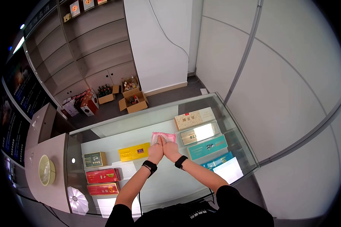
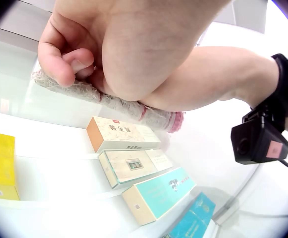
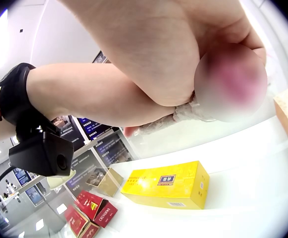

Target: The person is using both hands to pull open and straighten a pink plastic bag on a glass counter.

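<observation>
A folded cloth, whitish with a pink edge [image 1: 170,136], lies on the glass counter under both hands. My left hand [image 1: 155,153] and right hand [image 1: 171,151] meet side by side over its near part. Seen edge-on in the left wrist view, the cloth [image 2: 121,107] looks like a thick greyish layer with pink bands; the left hand [image 2: 129,47] has curled fingers gripping at it. In the right wrist view the right hand [image 3: 178,49] bends over the cloth [image 3: 183,113], its fingertips partly hidden by a blurred round patch.
Inside the glass counter [image 1: 155,185] are a yellow box [image 1: 129,152], red boxes [image 1: 102,176] on the left and several cartons, one teal [image 1: 208,147], on the right. A yellow-green basin [image 1: 47,170] sits at far left. Open cardboard boxes [image 1: 137,107] stand on the floor beyond.
</observation>
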{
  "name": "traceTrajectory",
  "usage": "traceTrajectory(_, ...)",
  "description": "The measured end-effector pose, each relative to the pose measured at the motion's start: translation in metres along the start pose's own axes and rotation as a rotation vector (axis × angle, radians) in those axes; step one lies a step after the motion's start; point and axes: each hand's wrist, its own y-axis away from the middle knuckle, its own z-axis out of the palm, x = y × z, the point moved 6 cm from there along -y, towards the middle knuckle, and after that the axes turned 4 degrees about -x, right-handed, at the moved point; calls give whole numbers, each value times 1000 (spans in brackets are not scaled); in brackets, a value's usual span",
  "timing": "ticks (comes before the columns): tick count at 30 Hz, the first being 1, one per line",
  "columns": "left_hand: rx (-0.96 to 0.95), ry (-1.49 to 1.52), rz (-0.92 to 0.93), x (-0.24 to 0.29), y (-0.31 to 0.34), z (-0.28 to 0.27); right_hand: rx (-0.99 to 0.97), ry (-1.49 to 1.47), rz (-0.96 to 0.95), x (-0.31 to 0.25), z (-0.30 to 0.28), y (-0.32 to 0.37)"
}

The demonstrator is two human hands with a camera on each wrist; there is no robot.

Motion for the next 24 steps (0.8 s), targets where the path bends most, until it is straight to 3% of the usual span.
traceTrajectory(16,10,48,0,4,13,-4,4,-93,-36,-1,-2,9)
traceTrajectory(21,-136,109,43,23,51,-13,-58,-138,-98,-8,-15,52)
traceTrajectory(24,-107,127,102,34,75,-18,-121,-96,-144,-11,-25,77)
